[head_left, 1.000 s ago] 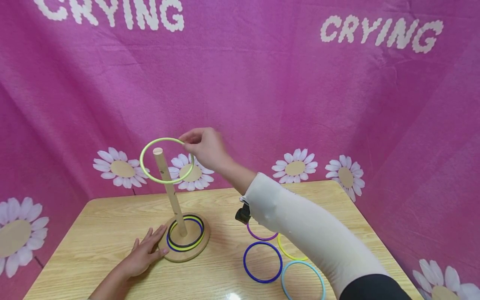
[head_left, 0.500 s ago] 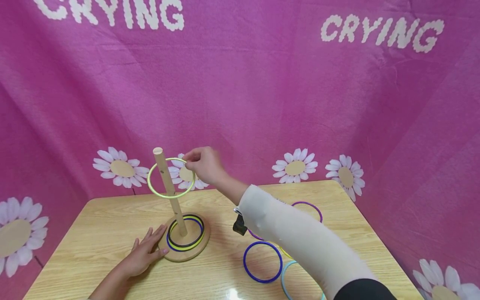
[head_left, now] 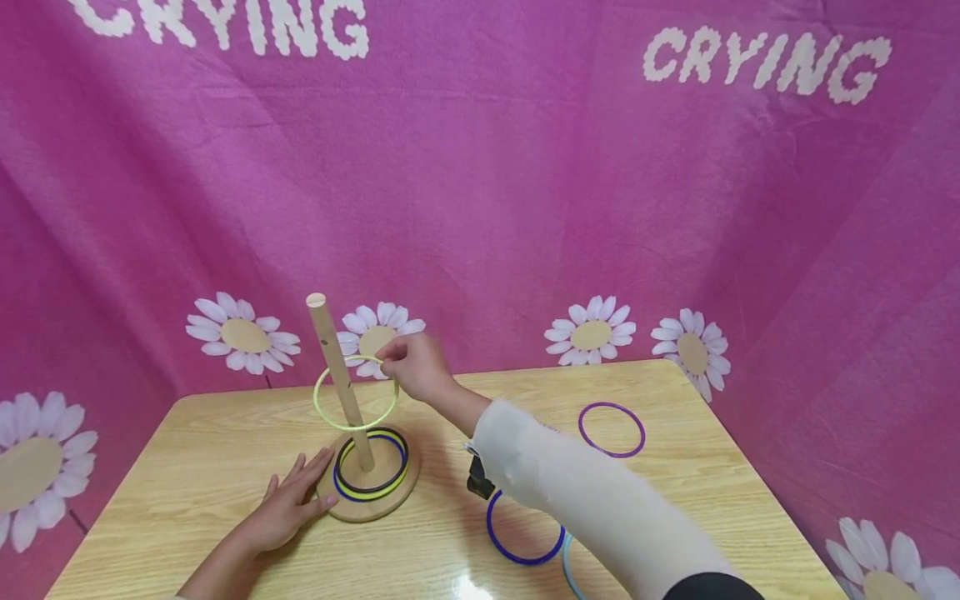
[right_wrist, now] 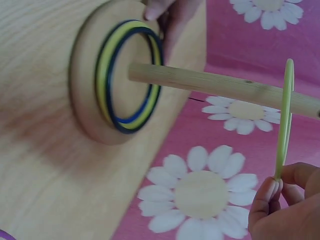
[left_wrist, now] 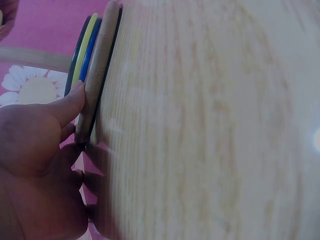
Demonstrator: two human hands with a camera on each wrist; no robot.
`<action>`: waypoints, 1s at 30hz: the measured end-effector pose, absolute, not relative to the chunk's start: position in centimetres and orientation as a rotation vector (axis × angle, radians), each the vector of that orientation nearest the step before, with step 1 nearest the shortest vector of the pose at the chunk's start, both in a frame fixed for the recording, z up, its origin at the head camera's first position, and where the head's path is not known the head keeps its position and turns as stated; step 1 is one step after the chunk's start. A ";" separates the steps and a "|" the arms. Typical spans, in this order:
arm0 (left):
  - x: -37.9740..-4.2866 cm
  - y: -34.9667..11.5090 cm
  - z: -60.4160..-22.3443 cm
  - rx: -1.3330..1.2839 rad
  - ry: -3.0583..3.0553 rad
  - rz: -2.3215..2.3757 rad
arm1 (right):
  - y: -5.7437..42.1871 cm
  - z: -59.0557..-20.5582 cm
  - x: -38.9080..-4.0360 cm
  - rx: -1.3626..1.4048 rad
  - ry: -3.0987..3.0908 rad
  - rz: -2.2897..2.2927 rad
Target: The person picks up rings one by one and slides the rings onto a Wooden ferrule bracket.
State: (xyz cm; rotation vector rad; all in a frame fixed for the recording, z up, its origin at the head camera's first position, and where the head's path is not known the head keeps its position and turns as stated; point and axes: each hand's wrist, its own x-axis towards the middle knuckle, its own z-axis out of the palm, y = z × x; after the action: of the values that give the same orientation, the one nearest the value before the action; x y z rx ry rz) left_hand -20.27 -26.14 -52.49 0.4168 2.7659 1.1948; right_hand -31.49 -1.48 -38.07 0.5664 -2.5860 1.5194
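A wooden peg [head_left: 328,337] stands upright on a round wooden base [head_left: 375,512]. Black, yellow and blue rings lie stacked around its foot; the black ring [right_wrist: 109,82] is uppermost. My right hand [head_left: 420,367] pinches a pale yellow-green ring [right_wrist: 285,115] between thumb and fingertips at its right side. That ring encircles the peg partway down, above the stack. At the base's left edge rests my left hand [head_left: 288,510], fingers extended. Its thumb [left_wrist: 75,100] touches the base rim near the blue ring [left_wrist: 90,52] in the left wrist view.
On the wooden table [head_left: 225,433] lie a purple ring [head_left: 642,433], a dark blue ring [head_left: 491,533] and a light blue ring [head_left: 567,567], the last partly under my right sleeve [head_left: 585,492]. A pink cloth [head_left: 487,192] with daisies hangs behind.
My right hand has come down with the pale yellow-green ring, from the peg's top to lower along it. The left hand has stayed at the base.
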 end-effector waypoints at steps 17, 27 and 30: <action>-20.3 -26.1 -52.3 0.385 2.740 1.192 | -1.3 -45.2 -30.8 0.408 -2.734 1.438; -20.1 -26.0 -52.2 0.407 2.776 1.209 | -1.5 -48.6 -30.1 0.301 -2.781 1.422; -20.1 -26.0 -52.2 0.412 2.781 1.206 | -1.5 -49.1 -30.0 0.302 -2.777 1.399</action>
State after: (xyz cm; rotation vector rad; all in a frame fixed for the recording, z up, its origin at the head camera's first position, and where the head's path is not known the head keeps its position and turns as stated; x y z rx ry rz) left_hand -20.11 -25.97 -52.22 0.4116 2.7813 1.2055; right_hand -30.05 -1.45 -49.13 0.3022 -2.7772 1.3987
